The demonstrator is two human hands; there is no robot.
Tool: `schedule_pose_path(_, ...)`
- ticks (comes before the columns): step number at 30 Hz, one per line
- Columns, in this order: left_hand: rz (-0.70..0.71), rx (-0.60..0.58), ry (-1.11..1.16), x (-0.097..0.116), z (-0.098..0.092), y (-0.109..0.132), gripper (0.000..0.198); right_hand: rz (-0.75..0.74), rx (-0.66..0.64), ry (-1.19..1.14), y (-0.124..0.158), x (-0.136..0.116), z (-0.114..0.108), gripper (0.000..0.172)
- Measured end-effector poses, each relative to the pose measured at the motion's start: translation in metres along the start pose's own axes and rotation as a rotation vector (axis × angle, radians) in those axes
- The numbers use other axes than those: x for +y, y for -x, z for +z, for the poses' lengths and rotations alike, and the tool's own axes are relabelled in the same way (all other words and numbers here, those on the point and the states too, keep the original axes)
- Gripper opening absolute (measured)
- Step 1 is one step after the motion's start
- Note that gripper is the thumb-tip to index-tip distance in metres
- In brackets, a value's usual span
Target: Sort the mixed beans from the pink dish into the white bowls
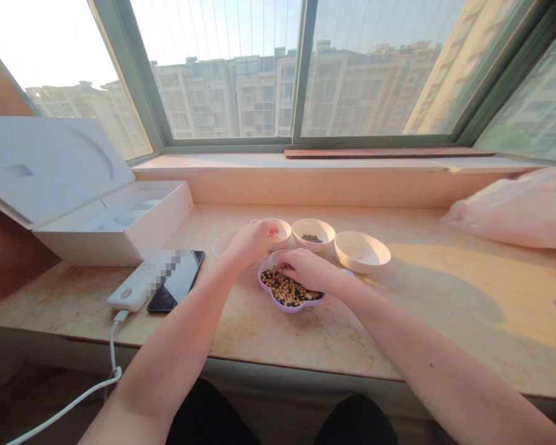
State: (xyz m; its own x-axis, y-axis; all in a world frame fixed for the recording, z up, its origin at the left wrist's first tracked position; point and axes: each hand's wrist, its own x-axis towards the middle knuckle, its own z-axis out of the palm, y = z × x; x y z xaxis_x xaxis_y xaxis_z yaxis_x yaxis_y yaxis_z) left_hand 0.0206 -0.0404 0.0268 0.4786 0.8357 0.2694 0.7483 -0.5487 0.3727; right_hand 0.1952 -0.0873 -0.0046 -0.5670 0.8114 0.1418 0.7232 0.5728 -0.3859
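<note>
A purple scalloped bowl (293, 307) holds mixed yellow and black beans (285, 290) with some paler pieces. My right hand (303, 269) reaches into it, fingers bent down among the beans; whatever the fingertips pinch is hidden. Over a white bowl (285, 228) with a few yellow beans in it is my left hand (258, 238), its fingers curled together at the rim, and I cannot make out what is in them. To the right, one white bowl (314, 225) contains dark seeds, and another white bowl (362, 247) has a few small pale bits. A further white bowl (222, 243) is partly behind my left wrist.
An open white box (160, 204) stands at the left. In front of it lie a white power bank (130, 293) with a cable and a black phone (178, 287). A plastic bag (519, 207) rests at the right, and a window ledge (241, 162) runs along the back.
</note>
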Motion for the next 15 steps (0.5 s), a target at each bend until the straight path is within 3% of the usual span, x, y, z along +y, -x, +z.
schedule_pose_path(4, -0.012, -0.012, 0.001, 0.002, -0.008, 0.003, 0.022, 0.078, 0.129, -0.144, 0.001, 0.01, -0.009, 0.022)
schedule_pose_path(7, -0.004, -0.072, -0.028, 0.007, -0.013, 0.007, 0.023, 0.148, 0.279, -0.254, 0.002, 0.023, -0.018, 0.011)
schedule_pose_path(15, 0.218, -0.5, -0.107, 0.019, -0.004, 0.013, 0.021, 0.335, 0.562, -0.225, 0.004, 0.036, -0.033, 0.01)
